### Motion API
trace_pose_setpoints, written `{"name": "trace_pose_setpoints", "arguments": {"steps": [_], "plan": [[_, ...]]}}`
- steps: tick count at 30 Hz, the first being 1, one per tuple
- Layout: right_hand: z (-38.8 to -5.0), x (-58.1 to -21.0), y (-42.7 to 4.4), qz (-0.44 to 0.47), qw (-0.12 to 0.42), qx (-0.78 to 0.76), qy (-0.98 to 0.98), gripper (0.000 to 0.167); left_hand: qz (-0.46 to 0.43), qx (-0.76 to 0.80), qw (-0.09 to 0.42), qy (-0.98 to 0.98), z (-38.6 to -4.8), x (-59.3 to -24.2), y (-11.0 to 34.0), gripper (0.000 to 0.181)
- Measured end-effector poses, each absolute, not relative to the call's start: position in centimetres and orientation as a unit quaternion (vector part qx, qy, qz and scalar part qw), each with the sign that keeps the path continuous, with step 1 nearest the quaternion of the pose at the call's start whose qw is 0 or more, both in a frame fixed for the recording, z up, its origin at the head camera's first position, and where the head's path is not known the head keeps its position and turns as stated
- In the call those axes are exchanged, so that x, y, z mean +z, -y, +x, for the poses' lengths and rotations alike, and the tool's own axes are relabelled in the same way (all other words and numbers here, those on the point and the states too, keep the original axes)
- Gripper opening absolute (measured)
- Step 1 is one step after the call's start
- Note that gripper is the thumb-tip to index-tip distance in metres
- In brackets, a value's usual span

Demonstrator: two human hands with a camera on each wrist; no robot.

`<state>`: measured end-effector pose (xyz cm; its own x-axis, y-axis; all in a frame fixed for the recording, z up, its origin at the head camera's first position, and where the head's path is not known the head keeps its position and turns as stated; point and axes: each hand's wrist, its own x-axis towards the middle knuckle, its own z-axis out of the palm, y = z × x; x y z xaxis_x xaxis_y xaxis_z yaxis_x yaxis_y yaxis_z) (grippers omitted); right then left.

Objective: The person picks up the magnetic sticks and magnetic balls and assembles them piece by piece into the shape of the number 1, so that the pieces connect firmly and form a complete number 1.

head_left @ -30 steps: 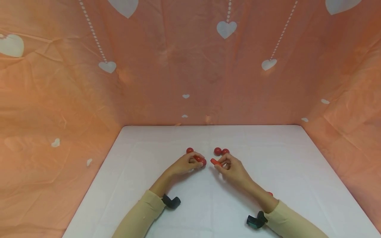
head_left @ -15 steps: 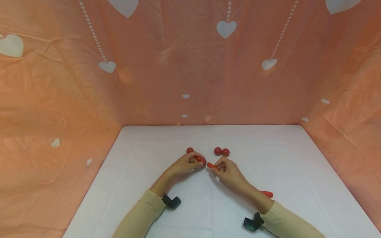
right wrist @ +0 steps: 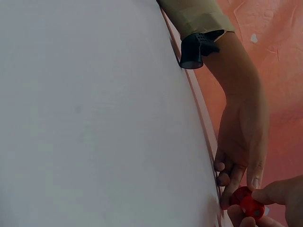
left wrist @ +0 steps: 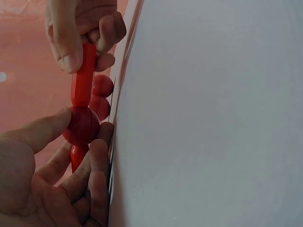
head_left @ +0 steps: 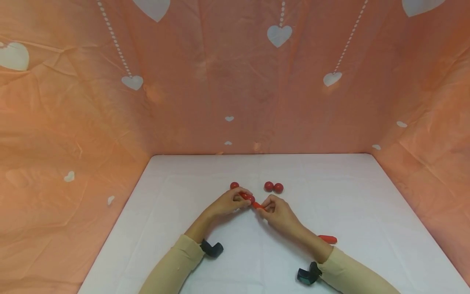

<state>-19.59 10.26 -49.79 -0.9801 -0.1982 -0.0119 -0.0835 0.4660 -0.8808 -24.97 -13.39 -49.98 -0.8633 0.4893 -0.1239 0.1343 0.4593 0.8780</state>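
My left hand (head_left: 229, 202) pinches a red ball (left wrist: 81, 126) between thumb and fingers. A red rod (left wrist: 78, 155) sticks out from the ball's near side, partly covered by the fingers. A second red rod (left wrist: 83, 80) is pinched by my right hand (head_left: 282, 216), and its tapered tip meets the ball opposite the first rod. In the right wrist view the end of this rod (right wrist: 252, 206) points at the camera, beside the left fingertips. Whether rod and ball are joined, I cannot tell.
Two red balls (head_left: 273, 187) sit side by side beyond the right hand. Another red ball (head_left: 234, 185) lies just past the left hand. A loose red rod (head_left: 328, 239) rests by the right forearm on the white tabletop (head_left: 242, 261). Orange cloth (head_left: 205, 90) surrounds the table.
My right hand has moved left and slightly toward me, bringing its rod from a gap away up to the ball. The left hand stays in place. More of the loose rod shows by the right forearm.
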Motion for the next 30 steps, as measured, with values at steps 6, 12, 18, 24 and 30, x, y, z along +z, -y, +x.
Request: {"name": "trace_pose_setpoints", "arguments": {"steps": [6, 12, 18, 24, 30], "plan": [[-19.79, -49.75, -10.07, -0.078, 0.061, -0.507, -0.856, 0.016, 0.188, 0.486, 0.179, -0.834, -24.95, -49.68, 13.40, 0.034], [-19.76, -49.62, -10.00, -0.083, 0.070, -0.513, -0.852, 0.017, 0.199, 0.487, 0.174, -0.833, -25.01, -49.64, 13.45, 0.031], [-19.72, -49.75, -10.01, -0.081, 0.080, -0.513, -0.851, 0.018, 0.188, 0.484, 0.179, -0.836, -24.96, -49.77, 13.47, 0.032], [-19.66, -49.78, -10.05, -0.082, 0.080, -0.513, -0.851, 0.018, 0.183, 0.488, 0.180, -0.834, -24.75, -49.71, 13.41, 0.031], [-19.59, -49.60, -10.11, -0.089, 0.075, -0.512, -0.851, 0.017, 0.182, 0.490, 0.182, -0.833, -24.74, -49.64, 13.37, 0.031]]}}
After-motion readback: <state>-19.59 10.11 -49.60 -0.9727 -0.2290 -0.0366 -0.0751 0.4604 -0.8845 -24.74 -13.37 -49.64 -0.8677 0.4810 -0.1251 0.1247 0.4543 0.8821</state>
